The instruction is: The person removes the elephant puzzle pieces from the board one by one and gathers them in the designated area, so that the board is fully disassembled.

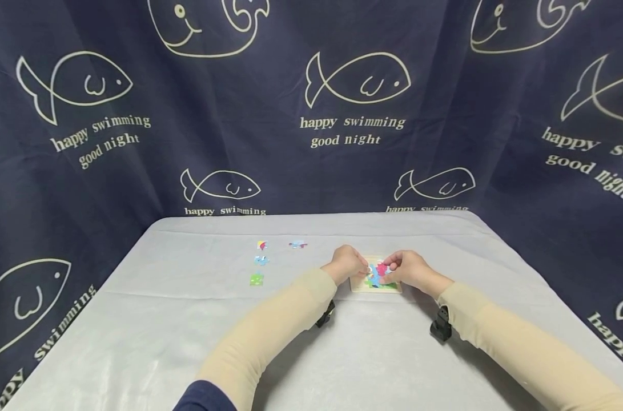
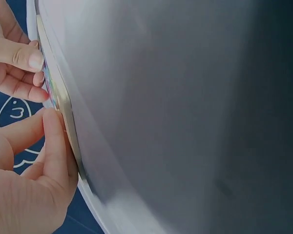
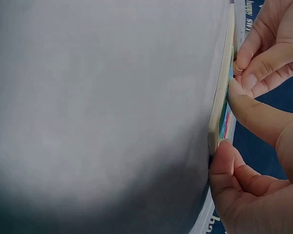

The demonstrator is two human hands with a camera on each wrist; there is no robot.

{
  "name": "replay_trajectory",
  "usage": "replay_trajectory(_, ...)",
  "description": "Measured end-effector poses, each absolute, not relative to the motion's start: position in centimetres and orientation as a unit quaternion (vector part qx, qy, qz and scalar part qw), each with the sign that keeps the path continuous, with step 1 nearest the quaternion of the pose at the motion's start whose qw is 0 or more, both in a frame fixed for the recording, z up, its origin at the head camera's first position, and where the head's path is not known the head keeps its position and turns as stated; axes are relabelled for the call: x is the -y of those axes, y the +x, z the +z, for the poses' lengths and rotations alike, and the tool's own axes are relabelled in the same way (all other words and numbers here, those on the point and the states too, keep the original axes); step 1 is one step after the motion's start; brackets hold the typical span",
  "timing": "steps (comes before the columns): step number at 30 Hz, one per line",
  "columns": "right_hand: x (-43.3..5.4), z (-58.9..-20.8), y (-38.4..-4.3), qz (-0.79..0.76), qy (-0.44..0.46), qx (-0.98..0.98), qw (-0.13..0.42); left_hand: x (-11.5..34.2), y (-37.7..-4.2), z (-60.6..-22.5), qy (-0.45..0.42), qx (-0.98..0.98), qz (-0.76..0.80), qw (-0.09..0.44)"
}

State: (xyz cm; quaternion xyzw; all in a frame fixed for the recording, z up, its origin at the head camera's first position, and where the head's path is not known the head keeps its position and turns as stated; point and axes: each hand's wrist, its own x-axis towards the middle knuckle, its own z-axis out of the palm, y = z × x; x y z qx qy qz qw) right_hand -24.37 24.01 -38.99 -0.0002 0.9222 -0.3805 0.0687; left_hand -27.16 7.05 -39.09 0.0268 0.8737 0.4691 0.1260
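A small jigsaw puzzle sits in a pale wooden tray (image 1: pixel 360 287), with blue, green and pink pieces (image 1: pixel 377 273) inside it. At its left part my left hand (image 1: pixel 346 264) pinches a puzzle piece between thumb and fingertips; the fingers hide most of that piece. My right hand (image 1: pixel 413 270) is over the right side, thumb and fingers spread apart. Seen from the right wrist, the right thumb (image 3: pixel 254 112) presses on the puzzle while the other fingers touch near the tray's edge (image 3: pixel 216 124). The left wrist view shows the left hand (image 2: pixel 36 180) low against the tray.
Left of the tray lie several loose pieces: a yellow-and-red one (image 1: pixel 262 245), a blue-and-purple one (image 1: pixel 298 244), a light blue one (image 1: pixel 261 260) and a green one (image 1: pixel 257 279). A grey cloth covers the table (image 1: pixel 162 319). A dark fish-print curtain (image 1: pixel 270 154) hangs around it.
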Motion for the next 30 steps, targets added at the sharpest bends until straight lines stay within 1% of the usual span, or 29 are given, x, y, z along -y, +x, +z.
replay_trajectory(10,-24.1,-38.9,-24.6,-0.381,-0.009,-0.921,0.076,-7.9,-26.8,-38.5,-0.005,-0.916,0.39,0.091)
replay_trajectory(21,-24.0,-38.7,-24.7,-0.361,-0.022,-0.93,0.066,-8.4,-26.8,-38.0,-0.015,-0.935,0.345,0.079)
replay_trajectory(30,-23.9,-38.8,-24.8,-0.36,-0.014,-0.93,0.073,-8.6,-27.0,-38.1,-0.032,-0.939,0.335,0.076)
